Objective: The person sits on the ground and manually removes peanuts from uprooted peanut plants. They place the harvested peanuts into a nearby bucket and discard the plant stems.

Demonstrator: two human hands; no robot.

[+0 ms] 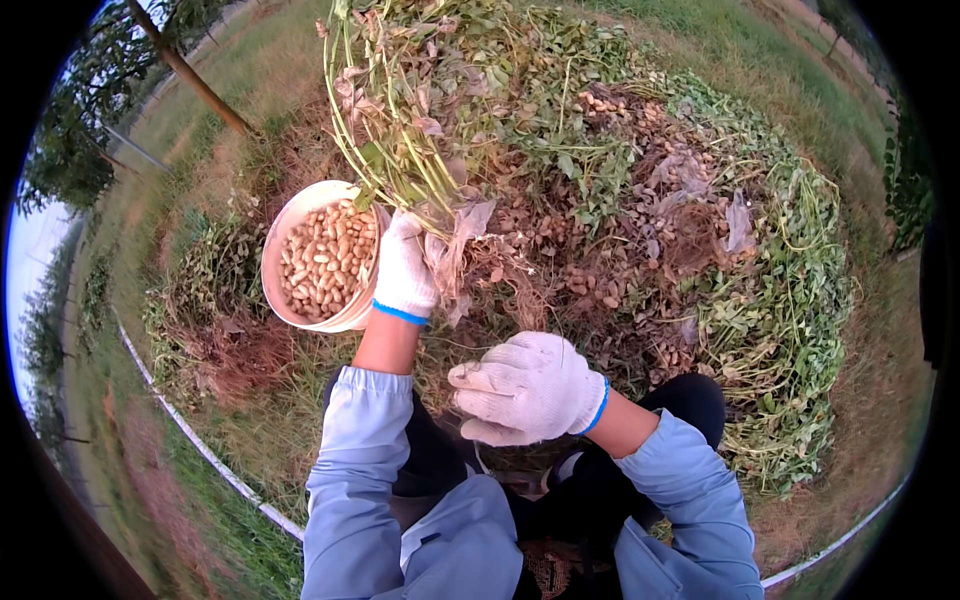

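Note:
My left hand [407, 266], in a white knit glove with a blue cuff, grips a peanut plant [409, 161] by the base of its stems. The leafy stems point away from me; the roots [525, 289] hang to the right, with torn clear plastic film [457, 251] caught around the base. Just below the roots is my right hand [525, 388], gloved alike, its fingers bent. Whether anything lies inside those fingers is hidden. Left of my left hand stands a whitish bucket [271, 262] holding many unshelled peanuts [330, 259].
A large heap of pulled peanut plants [795, 330] spreads ahead and to the right, with pods [600, 103] and film [739, 221] among it. Pulled plants with reddish roots [244, 352] lie left of the bucket. A white line [202, 454] crosses the grass at left; a tree trunk [187, 71] rises beyond.

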